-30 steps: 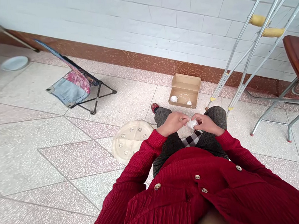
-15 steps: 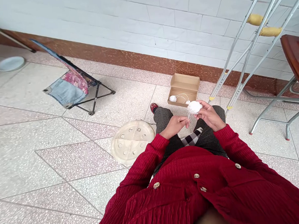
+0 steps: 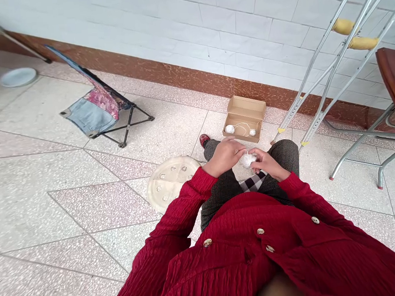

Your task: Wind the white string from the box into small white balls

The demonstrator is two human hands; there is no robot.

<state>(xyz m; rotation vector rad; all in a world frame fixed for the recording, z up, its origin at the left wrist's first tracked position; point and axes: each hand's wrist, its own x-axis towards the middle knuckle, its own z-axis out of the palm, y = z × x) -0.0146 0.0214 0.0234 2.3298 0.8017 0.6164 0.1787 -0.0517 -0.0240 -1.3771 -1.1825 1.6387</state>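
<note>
Red ribbed sleeves fill the near view, both forearms converging over the lap. The ball of white thread (image 3: pixel 248 160) sits between the two hands, above the knees. The right hand (image 3: pixel 269 163) cups it from the right and below, fingers curled around it. The left hand (image 3: pixel 223 155) meets it from the left, fingertips pressed together on its upper side; whether they pinch a loose strand or the ball itself cannot be told. Both hands touch it, neither nearer. The ball is roundish, with no evident long axis.

On the floor just left of the left knee lies a cream round lid (image 3: pixel 170 181). Beyond the knees, near the floor's wall edge, stands an open cardboard box (image 3: pixel 245 109) holding two smaller white balls. Metal crutches (image 3: pixel 327 62) lean on the wall to the right. A folding stool (image 3: pixel 95 111) stands well apart to the left, with a white plate (image 3: pixel 18 77) towards the floor's far left corner.
</note>
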